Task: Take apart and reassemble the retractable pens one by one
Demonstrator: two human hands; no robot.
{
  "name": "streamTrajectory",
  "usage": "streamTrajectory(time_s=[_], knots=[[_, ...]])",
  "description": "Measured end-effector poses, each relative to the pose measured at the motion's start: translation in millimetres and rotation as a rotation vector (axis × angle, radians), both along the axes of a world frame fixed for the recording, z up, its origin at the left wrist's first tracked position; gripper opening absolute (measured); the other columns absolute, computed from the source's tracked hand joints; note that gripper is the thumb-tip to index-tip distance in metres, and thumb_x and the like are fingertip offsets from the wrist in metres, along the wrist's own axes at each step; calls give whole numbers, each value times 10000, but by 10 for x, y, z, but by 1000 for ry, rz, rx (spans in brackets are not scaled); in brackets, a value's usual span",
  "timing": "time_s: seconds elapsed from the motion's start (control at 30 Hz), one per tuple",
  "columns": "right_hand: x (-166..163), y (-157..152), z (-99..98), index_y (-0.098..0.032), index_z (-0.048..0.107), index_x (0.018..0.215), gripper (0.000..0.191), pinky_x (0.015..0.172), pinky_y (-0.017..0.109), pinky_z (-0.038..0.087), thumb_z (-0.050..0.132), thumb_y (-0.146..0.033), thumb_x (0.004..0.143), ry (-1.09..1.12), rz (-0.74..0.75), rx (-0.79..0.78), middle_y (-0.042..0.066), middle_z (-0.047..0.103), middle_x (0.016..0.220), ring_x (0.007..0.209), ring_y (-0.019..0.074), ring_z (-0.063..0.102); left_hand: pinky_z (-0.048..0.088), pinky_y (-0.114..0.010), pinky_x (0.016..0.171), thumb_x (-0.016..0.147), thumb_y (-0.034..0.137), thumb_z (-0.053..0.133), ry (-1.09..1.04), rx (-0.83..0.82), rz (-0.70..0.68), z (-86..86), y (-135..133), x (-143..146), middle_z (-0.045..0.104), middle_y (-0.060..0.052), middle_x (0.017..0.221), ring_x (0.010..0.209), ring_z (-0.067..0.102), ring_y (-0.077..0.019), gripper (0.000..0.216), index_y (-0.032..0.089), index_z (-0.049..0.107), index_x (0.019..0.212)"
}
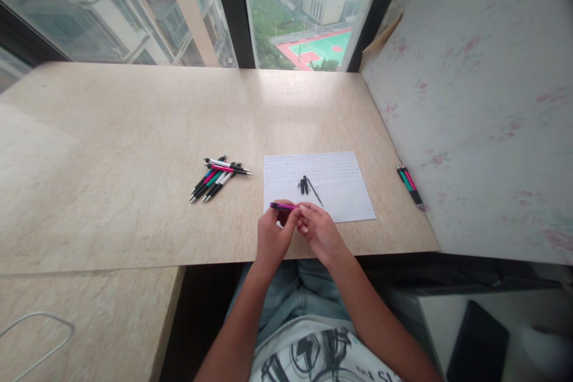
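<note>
A purple-pink pen barrel [283, 206] with a dark left end lies across my fingers, over the near edge of a written sheet of paper [333, 206]. My left hand [274, 236] is closed around it. At its right end, the fingertips of my right hand [321, 231] are pinched together; whatever small part may be between them is hidden. Just beyond my hands, short black pen pieces [305, 185] and a thin dark refill [315, 192] rest on the paper, with tiny bits too small to name.
Left of the paper is a criss-crossed pile of several pens [219, 179] in white, pink, green and blue. A few more pens [409, 186] lie against the flowered wall [465, 107] at right. Windows [308, 24] border the far side of the marble-patterned table [134, 131].
</note>
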State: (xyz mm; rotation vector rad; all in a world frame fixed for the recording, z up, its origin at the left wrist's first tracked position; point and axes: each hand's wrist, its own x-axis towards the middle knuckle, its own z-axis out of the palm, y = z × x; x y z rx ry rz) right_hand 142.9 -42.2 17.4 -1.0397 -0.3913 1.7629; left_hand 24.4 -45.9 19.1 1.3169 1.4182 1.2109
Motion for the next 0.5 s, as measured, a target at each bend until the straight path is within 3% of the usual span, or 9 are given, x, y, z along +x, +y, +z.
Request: streamTrajectory(time_s=[0.1, 0.23, 0.5], knots=[[10, -6, 17, -185, 671, 821, 203, 496, 225, 370, 750, -336, 710, -75, -5, 60, 0, 612, 698, 593, 103, 508, 465, -265, 650, 764, 379, 713, -209, -105, 14, -45, 19, -18, 676, -39, 790, 691, 607, -153, 267, 177, 663, 930], [43, -16, 23, -204, 660, 846, 165, 511, 246, 386, 707, -338, 762, -355, -11, 195, 4, 633, 705, 589, 119, 531, 418, -222, 552, 802, 399, 673, -461, -190, 42, -121, 48, -72, 608, -7, 691, 562, 512, -93, 267, 160, 648, 916], [149, -3, 82, -232, 681, 869, 98, 605, 296, 439, 607, -292, 843, -840, 121, 468, 27, 660, 797, 674, 171, 582, 355, -185, 489, 795, 382, 687, -579, -210, 30, -221, 27, -129, 631, -23, 705, 551, 495, -74, 262, 157, 648, 924]])
